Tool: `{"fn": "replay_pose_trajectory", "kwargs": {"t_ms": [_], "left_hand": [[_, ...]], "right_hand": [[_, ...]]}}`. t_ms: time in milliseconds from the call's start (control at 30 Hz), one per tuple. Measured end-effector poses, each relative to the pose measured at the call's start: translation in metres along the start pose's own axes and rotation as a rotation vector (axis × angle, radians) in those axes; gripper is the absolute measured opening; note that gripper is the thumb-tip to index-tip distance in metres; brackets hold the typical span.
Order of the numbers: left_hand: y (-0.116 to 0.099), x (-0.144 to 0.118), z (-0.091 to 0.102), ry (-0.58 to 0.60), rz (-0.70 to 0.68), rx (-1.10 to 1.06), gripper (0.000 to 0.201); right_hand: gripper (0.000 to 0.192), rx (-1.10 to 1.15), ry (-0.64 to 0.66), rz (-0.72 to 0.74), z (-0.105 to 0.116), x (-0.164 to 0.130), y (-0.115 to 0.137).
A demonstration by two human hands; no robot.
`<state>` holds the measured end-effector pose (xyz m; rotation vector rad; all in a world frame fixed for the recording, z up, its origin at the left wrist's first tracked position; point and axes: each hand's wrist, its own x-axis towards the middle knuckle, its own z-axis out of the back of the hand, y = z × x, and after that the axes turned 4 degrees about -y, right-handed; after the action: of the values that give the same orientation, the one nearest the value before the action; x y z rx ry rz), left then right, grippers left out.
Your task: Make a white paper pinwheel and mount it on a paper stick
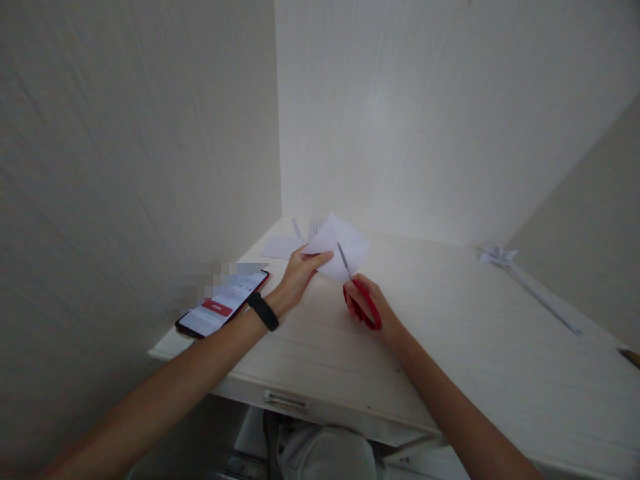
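the folded sheet of thin white paper (340, 250) is held above the far left part of the pale wood-grain desk top (450, 333), raised off the surface and tilted toward the camera. judged by its look, it is very light, limp at any unsupported edge, easily creased or torn, and stiffer only where layers overlap; the sound place to hold it is near the lower left edge, close to the cut line, so the sheet does not flap. the left hand (299, 273) does this: thumb on top and fingers beneath pinch the paper's left edge. the right hand (367, 303) is closed through the loops of the red-handled scissors with slim steel blades (357, 290); the blades point up and away, lying against the lower middle of the sheet, and whether they are parted cannot be told at this size. a black wristband (263, 311) sits on the left wrist. just left of that wrist, a black smartphone with a lit white and red screen (223, 303) lies flat near the desk's left edge. beyond the held paper, a flat white paper scrap (281, 247) rests on the desk by the corner of the white walls. well apart to the right, a folded white paper flower on a long strip stem (497, 255) lies on the surface.
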<state>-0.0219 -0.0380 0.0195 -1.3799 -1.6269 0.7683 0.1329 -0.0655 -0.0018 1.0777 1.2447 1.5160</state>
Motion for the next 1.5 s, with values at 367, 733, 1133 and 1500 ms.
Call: {"fn": "replay_pose_trajectory", "kwargs": {"t_ms": [367,733,1133,1500], "left_hand": [[0.001,0.0,0.001,0.028,0.013,-0.002,0.036],[0.003,0.002,0.002,0.034,0.002,-0.001,0.031],[0.002,0.001,0.002,0.032,0.014,-0.013,0.031],[0.001,0.0,0.002,0.04,0.017,0.001,0.034]], "right_hand": [[0.05,0.024,0.026,-0.002,-0.001,-0.007,0.011],[0.049,0.002,0.029,0.001,0.0,-0.006,0.01],[0.049,-0.021,0.034,0.006,0.002,-0.004,0.005],[0.046,-0.015,0.038,-0.02,0.003,-0.002,0.002]]}}
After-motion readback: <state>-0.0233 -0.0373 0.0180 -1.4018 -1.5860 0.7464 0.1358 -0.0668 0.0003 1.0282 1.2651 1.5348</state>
